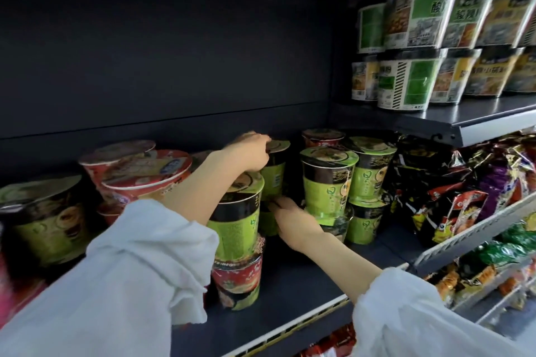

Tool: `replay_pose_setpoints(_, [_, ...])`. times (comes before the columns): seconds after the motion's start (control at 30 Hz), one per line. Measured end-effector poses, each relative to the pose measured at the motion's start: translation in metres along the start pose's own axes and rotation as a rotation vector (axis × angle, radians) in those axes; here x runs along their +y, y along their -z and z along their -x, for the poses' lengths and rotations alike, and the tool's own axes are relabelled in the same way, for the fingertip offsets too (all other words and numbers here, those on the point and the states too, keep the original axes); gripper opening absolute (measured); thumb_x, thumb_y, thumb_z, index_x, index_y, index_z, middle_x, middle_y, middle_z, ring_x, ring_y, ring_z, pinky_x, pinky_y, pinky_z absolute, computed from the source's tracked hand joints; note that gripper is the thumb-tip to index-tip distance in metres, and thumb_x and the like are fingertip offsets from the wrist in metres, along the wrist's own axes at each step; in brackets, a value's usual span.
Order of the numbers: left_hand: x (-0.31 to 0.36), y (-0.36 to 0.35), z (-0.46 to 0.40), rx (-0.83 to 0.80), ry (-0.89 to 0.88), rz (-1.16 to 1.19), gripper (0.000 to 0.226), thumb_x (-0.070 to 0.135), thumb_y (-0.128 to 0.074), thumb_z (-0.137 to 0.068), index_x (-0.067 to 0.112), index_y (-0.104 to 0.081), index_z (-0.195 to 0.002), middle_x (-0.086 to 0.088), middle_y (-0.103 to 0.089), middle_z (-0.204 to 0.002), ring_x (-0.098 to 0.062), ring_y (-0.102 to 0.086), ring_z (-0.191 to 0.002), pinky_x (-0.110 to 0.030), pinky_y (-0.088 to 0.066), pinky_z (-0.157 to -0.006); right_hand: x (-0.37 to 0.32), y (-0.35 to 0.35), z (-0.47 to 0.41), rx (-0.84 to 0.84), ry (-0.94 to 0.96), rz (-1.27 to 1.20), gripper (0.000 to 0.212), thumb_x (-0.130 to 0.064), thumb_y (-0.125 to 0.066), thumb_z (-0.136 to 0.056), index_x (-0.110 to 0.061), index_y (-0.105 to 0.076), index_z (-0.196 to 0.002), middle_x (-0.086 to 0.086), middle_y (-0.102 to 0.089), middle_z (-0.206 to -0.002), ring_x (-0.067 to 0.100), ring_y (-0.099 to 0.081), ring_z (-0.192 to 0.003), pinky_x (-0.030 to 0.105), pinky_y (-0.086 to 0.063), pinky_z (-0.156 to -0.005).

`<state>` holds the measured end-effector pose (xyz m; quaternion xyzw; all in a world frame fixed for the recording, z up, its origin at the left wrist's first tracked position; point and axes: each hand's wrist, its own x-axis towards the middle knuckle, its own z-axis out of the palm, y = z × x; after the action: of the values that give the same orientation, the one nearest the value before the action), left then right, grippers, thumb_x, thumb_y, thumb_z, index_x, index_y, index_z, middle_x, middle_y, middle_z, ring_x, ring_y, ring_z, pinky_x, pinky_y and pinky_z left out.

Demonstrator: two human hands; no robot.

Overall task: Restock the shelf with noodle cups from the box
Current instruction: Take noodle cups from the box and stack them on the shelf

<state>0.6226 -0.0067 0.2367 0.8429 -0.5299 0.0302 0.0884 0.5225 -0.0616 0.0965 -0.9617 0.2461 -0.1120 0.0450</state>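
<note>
Left hand (252, 151) grasps the rim of a green noodle cup (274, 171) stacked at the back of the shelf (290, 293). Right hand (293, 217) grips the lower cup (268, 222) beneath it. A green-on-red stack (236, 240) stands just in front; two-high green stacks (329, 182) crowd the right. Red bowls (145, 171) sit left. Bare shelf remains along the front edge.

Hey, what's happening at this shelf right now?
A person in pale sleeves is stocking green-and-black noodle cups on a dark shelf. The left hand grips the top of a green noodle cup stacked at the back, while the right hand touches the cup below it. More green cups stand to the right, red-lidded cups to the left.
</note>
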Motion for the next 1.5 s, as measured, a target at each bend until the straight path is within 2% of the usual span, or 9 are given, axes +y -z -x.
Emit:
replay_pose_setpoints(0.17, [-0.008,-0.007,-0.010,-0.054,-0.004,-0.015,0.051,0.015,-0.042,-0.098,0.026,-0.031,-0.147,-0.008,-0.031,-0.152,-0.027,-0.039,-0.133,-0.032,-0.038,-0.100,-0.006,0.002,-0.012,-0.084,0.001,0.104,0.047,-0.009,-0.036,-0.098,-0.009,-0.033,-0.144,0.010,-0.024,-0.153,0.030,-0.031,-0.136,0.037,-0.033,-0.109])
replay_pose_setpoints(0.3, [-0.010,-0.015,-0.013,-0.062,-0.020,-0.007,0.049,0.014,-0.042,-0.099,0.027,-0.034,-0.145,-0.007,-0.032,-0.152,-0.026,-0.042,-0.130,-0.028,-0.040,-0.093,-0.003,-0.006,-0.016,-0.050,-0.019,0.110,0.043,-0.013,-0.031,-0.099,-0.007,-0.038,-0.142,0.011,-0.028,-0.151,0.029,-0.034,-0.133,0.035,-0.030,-0.109])
replay_pose_setpoints(0.4, [-0.009,-0.018,-0.016,-0.025,-0.028,0.014,0.048,0.013,-0.041,-0.099,0.029,-0.037,-0.144,-0.007,-0.030,-0.152,-0.027,-0.040,-0.132,-0.030,-0.039,-0.099,-0.002,-0.005,-0.017,-0.045,-0.064,0.075,0.038,-0.007,-0.034,-0.097,-0.001,-0.051,-0.131,0.012,-0.028,-0.151,0.031,-0.033,-0.132,0.035,-0.029,-0.110])
replay_pose_setpoints(0.63, [-0.002,-0.017,-0.026,-0.012,-0.058,0.019,0.050,0.008,-0.037,-0.099,0.027,-0.035,-0.145,-0.007,-0.030,-0.150,-0.027,-0.032,-0.137,-0.031,-0.032,-0.106,-0.002,-0.001,-0.016,-0.012,-0.118,0.183,0.037,-0.001,-0.039,-0.094,0.000,-0.051,-0.129,0.016,-0.044,-0.133,0.031,-0.040,-0.126,0.035,-0.033,-0.104])
replay_pose_setpoints(0.77, [-0.013,-0.015,-0.031,-0.041,-0.034,-0.005,0.052,0.005,-0.036,-0.097,0.025,-0.034,-0.146,-0.007,-0.033,-0.151,-0.027,-0.039,-0.133,-0.031,-0.038,-0.103,0.001,-0.006,-0.015,0.015,-0.041,0.169,0.048,-0.002,-0.040,-0.094,-0.002,-0.032,-0.141,0.017,-0.040,-0.137,0.032,-0.038,-0.127,0.037,-0.034,-0.102])
replay_pose_setpoints(0.97, [-0.019,-0.017,-0.033,-0.031,-0.036,-0.005,0.053,0.003,-0.035,-0.097,0.030,-0.039,-0.142,-0.007,-0.034,-0.151,-0.027,-0.043,-0.130,-0.031,-0.041,-0.100,0.000,-0.013,-0.018,-0.003,-0.029,0.244,0.039,-0.014,-0.033,-0.099,-0.008,-0.049,-0.134,0.012,-0.020,-0.155,0.030,-0.028,-0.136,0.041,-0.014,-0.115])
replay_pose_setpoints(1.17, [-0.015,-0.016,-0.036,-0.040,-0.059,-0.042,0.054,0.000,-0.035,-0.097,0.028,-0.038,-0.143,-0.009,-0.031,-0.152,-0.027,-0.036,-0.135,-0.030,-0.035,-0.104,-0.002,-0.007,-0.026,-0.015,-0.077,0.362,0.041,-0.016,-0.031,-0.099,-0.014,-0.047,-0.137,0.010,-0.022,-0.154,0.030,-0.032,-0.133,0.039,-0.020,-0.110])
replay_pose_setpoints(1.37, [-0.007,-0.013,-0.043,-0.063,-0.135,-0.085,0.047,0.009,-0.043,-0.098,0.022,-0.039,-0.143,-0.009,-0.036,-0.146,-0.027,-0.035,-0.134,-0.033,-0.032,-0.109,-0.009,0.000,-0.029,-0.056,-0.094,0.315,0.040,-0.010,-0.038,-0.097,-0.011,-0.048,-0.135,0.013,-0.035,-0.144,0.030,-0.040,-0.127,0.035,-0.030,-0.103])
replay_pose_setpoints(1.5, [-0.007,-0.015,-0.045,-0.016,-0.143,-0.135,0.037,0.017,-0.053,-0.094,0.018,-0.047,-0.131,-0.011,-0.051,-0.131,-0.030,-0.051,-0.116,-0.038,-0.045,-0.092,-0.005,0.002,-0.024,-0.067,-0.072,0.195,0.051,-0.001,-0.043,-0.092,-0.005,-0.033,-0.142,0.015,-0.036,-0.143,0.031,-0.039,-0.129,0.035,-0.033,-0.103])
